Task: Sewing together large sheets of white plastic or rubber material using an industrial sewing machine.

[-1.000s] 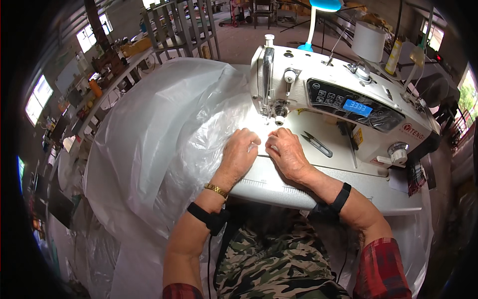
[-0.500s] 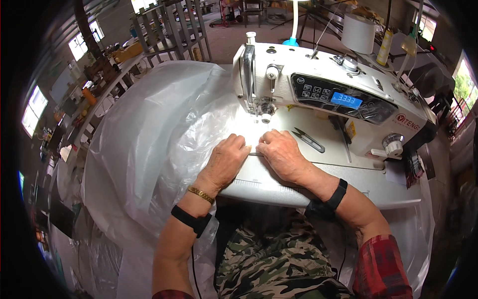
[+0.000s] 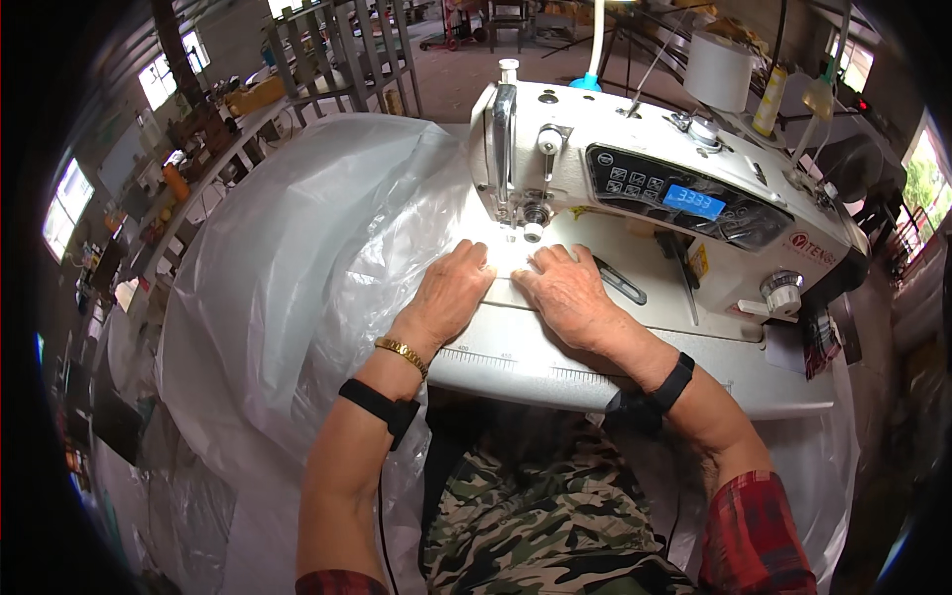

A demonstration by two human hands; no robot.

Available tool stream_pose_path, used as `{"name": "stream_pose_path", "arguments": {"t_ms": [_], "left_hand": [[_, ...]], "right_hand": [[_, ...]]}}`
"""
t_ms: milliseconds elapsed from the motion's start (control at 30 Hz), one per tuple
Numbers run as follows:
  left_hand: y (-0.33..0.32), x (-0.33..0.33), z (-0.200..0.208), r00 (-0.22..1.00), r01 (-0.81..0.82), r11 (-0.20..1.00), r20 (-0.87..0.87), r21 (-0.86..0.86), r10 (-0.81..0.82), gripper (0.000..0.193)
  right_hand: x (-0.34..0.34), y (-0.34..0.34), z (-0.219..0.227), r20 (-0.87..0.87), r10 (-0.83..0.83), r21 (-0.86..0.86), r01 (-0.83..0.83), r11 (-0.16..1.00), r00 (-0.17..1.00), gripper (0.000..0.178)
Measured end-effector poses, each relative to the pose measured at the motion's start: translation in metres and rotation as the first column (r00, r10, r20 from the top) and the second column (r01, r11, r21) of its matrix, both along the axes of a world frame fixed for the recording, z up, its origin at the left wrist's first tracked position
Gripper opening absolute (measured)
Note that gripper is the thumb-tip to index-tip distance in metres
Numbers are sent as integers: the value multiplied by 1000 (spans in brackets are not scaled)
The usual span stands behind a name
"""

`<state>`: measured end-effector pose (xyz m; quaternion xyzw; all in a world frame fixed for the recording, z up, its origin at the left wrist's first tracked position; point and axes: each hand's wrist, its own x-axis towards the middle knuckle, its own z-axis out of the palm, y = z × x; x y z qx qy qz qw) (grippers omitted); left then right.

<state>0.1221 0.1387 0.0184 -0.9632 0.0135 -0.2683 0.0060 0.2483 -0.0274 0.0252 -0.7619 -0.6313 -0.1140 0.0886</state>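
A white sewing machine (image 3: 654, 159) stands on its pale bed, its needle area (image 3: 516, 233) washed out by bright lamp light. Just in front of the needle, my left hand (image 3: 451, 293) has its fingers bent and pressed down. Close on the right, my right hand (image 3: 567, 290) mirrors it, fingertips curled toward the needle. Both seem to grip thin material between them, but glare hides what it is. A large translucent plastic sheet (image 3: 268, 248) bunches up left of the machine, beside my left hand. Thread snips (image 3: 623, 282) lie behind my right hand, their blades covered by it.
The machine bed's front edge (image 3: 635, 392) carries a printed ruler. A white thread cone (image 3: 718, 71) and a yellow one (image 3: 769, 99) stand behind the machine. At the far left runs a cluttered bench (image 3: 178, 213); a grey slatted rack (image 3: 342, 59) stands behind the sheet.
Both hands have moved slightly forward, closer to the needle, and the right one now covers the snips' blades. More of the ruler shows. The view has shifted a little.
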Motion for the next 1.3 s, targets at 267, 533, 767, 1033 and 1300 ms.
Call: {"name": "stream_pose_path", "arguments": {"t_ms": [267,533,767,1033,1300], "left_hand": [[10,11,-3,1000,-17,1000,-17,0,17,9],[13,19,-6,996,-53,998,-65,34,55,11],[12,22,-6,995,-48,997,-89,60,53,8],[14,27,-11,994,-73,993,-71,93,80,10],[-9,12,22,970,-132,991,-201,22,134,13]], "right_hand": [[10,6,6,-38,11,-23,-12,1000,999,31],[16,13,5,-74,8,-12,-9,1000,997,21],[15,17,2,-58,6,3,-6,1000,998,20],[15,20,-6,72,-33,15,32,999,997,24],[15,17,-4,15,-10,74,9,997,1000,18]]}}
